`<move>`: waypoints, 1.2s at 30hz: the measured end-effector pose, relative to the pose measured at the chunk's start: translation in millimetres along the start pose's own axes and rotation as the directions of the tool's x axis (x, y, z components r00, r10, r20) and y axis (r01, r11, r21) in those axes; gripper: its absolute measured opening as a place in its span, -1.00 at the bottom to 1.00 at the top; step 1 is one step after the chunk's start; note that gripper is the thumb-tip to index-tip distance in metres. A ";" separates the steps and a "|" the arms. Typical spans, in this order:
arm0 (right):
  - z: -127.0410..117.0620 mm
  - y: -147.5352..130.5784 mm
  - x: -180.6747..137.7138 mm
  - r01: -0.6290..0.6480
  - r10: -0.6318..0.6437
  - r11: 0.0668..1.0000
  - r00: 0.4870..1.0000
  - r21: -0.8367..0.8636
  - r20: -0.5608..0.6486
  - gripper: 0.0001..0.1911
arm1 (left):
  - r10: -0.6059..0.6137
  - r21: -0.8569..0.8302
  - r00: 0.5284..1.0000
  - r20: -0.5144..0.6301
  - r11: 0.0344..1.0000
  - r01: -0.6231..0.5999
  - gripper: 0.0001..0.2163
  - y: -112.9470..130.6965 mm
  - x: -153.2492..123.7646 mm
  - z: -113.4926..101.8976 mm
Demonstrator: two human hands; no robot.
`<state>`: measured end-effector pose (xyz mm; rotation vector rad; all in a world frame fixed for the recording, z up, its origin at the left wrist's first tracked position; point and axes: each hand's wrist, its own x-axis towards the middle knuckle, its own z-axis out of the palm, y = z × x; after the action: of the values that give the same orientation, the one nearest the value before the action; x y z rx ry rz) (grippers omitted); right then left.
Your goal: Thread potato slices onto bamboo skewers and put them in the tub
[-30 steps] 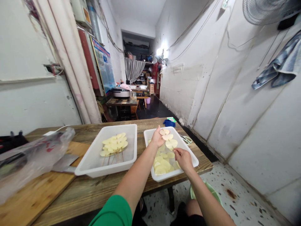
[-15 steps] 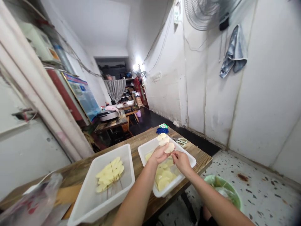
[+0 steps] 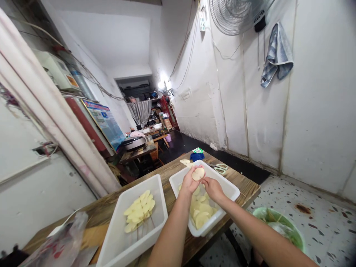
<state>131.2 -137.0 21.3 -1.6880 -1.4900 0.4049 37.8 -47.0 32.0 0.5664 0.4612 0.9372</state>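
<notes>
My left hand (image 3: 191,181) is closed around pale potato slices threaded on a thin skewer, held above the right-hand white tray. One round potato slice (image 3: 198,174) faces me in its palm; more slices (image 3: 187,162) stick out past the fingers. My right hand (image 3: 213,189) pinches the skewer's near end just below that slice; its fingertips partly hide the stick. Loose potato slices (image 3: 203,213) lie under my hands in the right tray (image 3: 233,196). In the left tray (image 3: 160,185) rest several skewers of potato slices (image 3: 140,211), sticks towards me.
Scissors with pale green handles (image 3: 221,168) and a dark blue cloth-like item (image 3: 197,156) lie beyond the right tray on the wooden table (image 3: 125,185). A plastic bag (image 3: 61,237) sits at the left. On the floor at right stands a green basin (image 3: 299,233).
The skewered slices have turned in my left hand and now point left, beyond the fingers. My right hand stays at the skewer's near end. The whole view has shifted slightly.
</notes>
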 end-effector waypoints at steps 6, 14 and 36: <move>-6.1 -2.2 -9.9 0.005 -0.004 0.999 1.000 -0.047 0.012 -0.69 | -0.001 -0.045 0.962 -0.272 0.999 -0.012 -0.63 12.1 -1.4 -0.3; -3.1 4.2 -7.9 0.008 -0.009 1.000 0.997 0.011 0.083 -0.69 | 0.088 -0.059 0.959 -0.271 0.992 -0.108 -0.78 14.9 5.1 -16.9; -3.0 8.1 -7.0 -0.070 0.062 0.992 0.995 0.104 0.079 -0.68 | 0.116 0.034 0.987 -0.109 0.993 -0.113 -0.81 5.8 9.5 -14.9</move>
<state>137.1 -144.2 15.1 -1.6568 -1.4427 0.5798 30.3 -32.5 23.1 0.5728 0.5461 1.0770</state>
